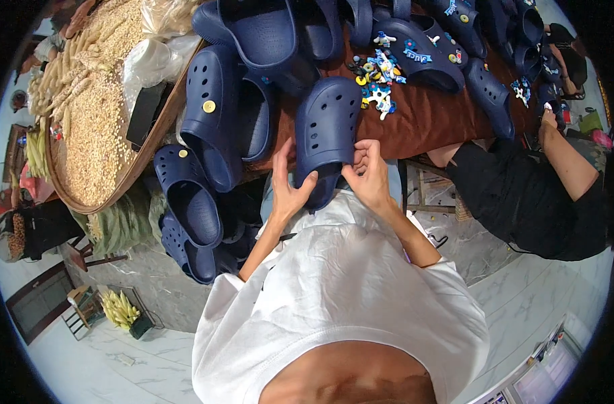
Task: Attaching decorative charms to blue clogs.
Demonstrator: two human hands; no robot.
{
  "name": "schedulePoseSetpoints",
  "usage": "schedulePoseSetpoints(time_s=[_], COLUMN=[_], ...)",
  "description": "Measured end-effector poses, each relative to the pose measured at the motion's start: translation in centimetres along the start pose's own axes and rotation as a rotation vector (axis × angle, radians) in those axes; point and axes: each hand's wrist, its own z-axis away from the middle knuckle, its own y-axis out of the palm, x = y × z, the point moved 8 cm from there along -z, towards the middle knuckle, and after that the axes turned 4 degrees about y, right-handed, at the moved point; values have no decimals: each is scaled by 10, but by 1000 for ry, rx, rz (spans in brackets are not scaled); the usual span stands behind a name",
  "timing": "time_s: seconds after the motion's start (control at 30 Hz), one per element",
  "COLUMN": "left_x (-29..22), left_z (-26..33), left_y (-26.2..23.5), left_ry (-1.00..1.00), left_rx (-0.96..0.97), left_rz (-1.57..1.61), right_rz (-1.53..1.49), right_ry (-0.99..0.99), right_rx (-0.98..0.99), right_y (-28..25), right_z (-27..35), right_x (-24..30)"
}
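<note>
A navy blue foam clog (328, 118) with holes in its upper stands toe-away at the cloth's near edge, in front of my body. On its left side is my left hand (291, 185), fingers stretched along the shoe and thumb at the opening's rim. My right hand (371, 176) grips the right rim, its fingers curled with the thumb against the edge. No charm shows in this clog's holes. Just beyond its right side lies a pile of small blue, white and yellow shoe charms (381, 75). Another clog (209, 128), left of it, carries a round yellow charm (210, 106).
Several more navy clogs (249, 37) crowd the brown cloth (414, 121). At left, a woven tray (78, 202) holds corn kernels, cobs and a black flat object (148, 114). A person in black (529, 195) sits at right, an arm (568, 158) reaching toward the clogs.
</note>
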Motion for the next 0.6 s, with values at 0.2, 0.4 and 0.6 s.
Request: schedulePoseSetpoints(time_s=[0.2,0.4,0.6], left_x=[-66,-44,-34], left_z=[15,19,22], left_y=[-6,29,51], left_ry=[277,4,37], left_rx=[-133,95,132], left_rz=[-186,-135,-139], right_rz=[-60,-119,136], right_ry=[37,-83,-38], right_rx=[51,166,-185], right_y=[8,-19,-77], right_z=[7,-3,-59], right_x=[6,12,-23])
